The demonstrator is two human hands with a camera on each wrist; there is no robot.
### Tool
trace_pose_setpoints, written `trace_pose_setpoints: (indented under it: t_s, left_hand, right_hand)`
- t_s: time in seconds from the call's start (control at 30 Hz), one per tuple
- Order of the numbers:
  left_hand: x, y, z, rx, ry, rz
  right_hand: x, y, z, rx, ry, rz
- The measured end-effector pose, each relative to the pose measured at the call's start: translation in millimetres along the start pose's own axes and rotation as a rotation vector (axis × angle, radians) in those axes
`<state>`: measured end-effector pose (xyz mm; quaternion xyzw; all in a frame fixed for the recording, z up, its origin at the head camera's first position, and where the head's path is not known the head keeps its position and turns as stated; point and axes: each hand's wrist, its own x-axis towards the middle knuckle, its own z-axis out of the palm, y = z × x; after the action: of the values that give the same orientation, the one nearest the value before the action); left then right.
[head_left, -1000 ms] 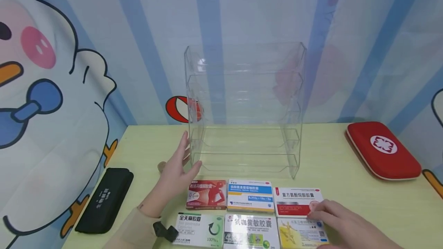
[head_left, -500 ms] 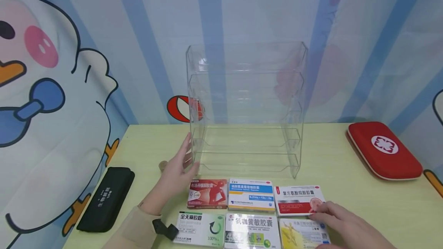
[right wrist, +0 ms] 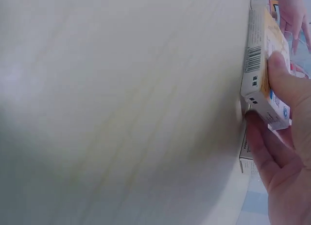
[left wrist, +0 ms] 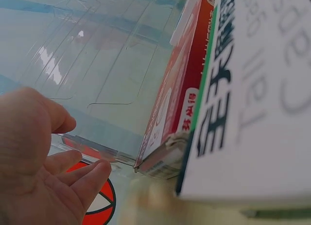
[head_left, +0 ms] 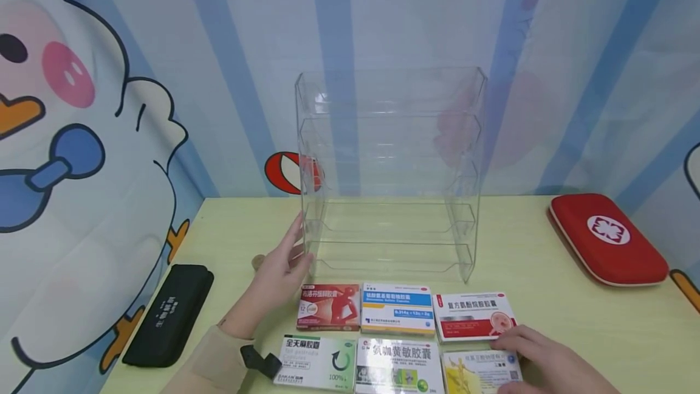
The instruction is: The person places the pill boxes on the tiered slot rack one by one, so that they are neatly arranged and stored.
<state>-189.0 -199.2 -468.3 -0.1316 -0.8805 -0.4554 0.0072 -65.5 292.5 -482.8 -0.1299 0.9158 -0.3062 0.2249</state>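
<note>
Right hand pinches the yellow-and-white box

Its thumb and fingers are bent around the right end of the box, which sits beside the white-and-green box, in front of the clear rack. The left hand is open, its fingers nearly straight at the rack's left side. The rack stands near the middle of the table's back edge. A red case lies near the back right corner.
</note>
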Motion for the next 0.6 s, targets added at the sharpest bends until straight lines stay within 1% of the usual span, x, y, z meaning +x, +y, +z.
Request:
trace_pose_setpoints:
  t_s: [0.07, 0.2, 0.27, 0.37, 0.43, 0.5, 0.6]
  left_hand:
    - [0.1, -1.3, 0.3, 0.009, 0.002, 0.010]
    - [0.7, -4.2, 0.6, 0.012, 0.000, 0.006]
    - [1.1, -5.0, 0.1, 0.008, -0.004, 0.003]
    - [1.8, -5.3, -1.3, -0.006, -0.015, 0.000]
    - [2.1, -5.4, -2.3, -0.010, -0.020, -0.002]
    - [2.5, -5.4, -3.3, -0.006, -0.024, -0.004]
    - [2.5, -5.5, -3.7, 0.006, -0.023, -0.006]
  right_hand:
    - [-1.0, 0.7, -0.8, 0.034, 0.017, -0.015]
    - [-3.1, 1.3, -4.6, 0.082, 0.071, -0.085]
    - [-4.0, 0.7, -8.4, 0.109, 0.098, -0.095]
    - [-3.8, -2.1, -15.9, 0.099, 0.168, -0.117]
    - [-2.3, -5.7, -20.7, 0.081, 0.245, -0.172]
    - [1.1, -11.5, -26.1, 0.047, 0.340, -0.268]
    - [8.5, -26.5, -34.2, 0.010, 0.482, -0.412]
